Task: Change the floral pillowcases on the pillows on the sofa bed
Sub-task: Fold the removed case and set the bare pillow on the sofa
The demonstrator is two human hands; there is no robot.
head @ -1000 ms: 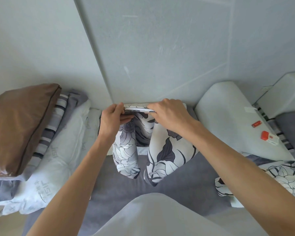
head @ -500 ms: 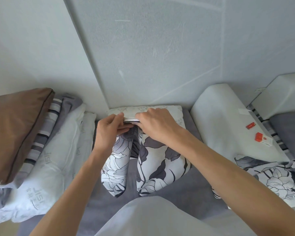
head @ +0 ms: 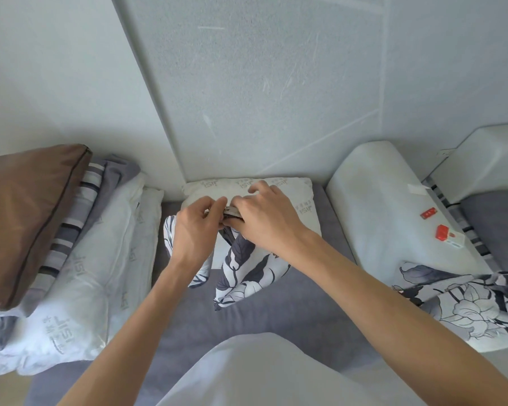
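hands [head: 217, 227] amid bare pillows [head: 79, 288] (floral pillowcase [head: 247, 276])

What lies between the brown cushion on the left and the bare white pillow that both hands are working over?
In the head view, a stack lies between the brown cushion and the pillow: striped grey bedding, then white printed pillows.

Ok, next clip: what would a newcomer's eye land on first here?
Both hands, the left hand and right hand, meet at centre, gripping the bunched edge of a floral pillowcase over a white pillow against the wall. A brown cushion tops the pile at left; another floral case lies at right.
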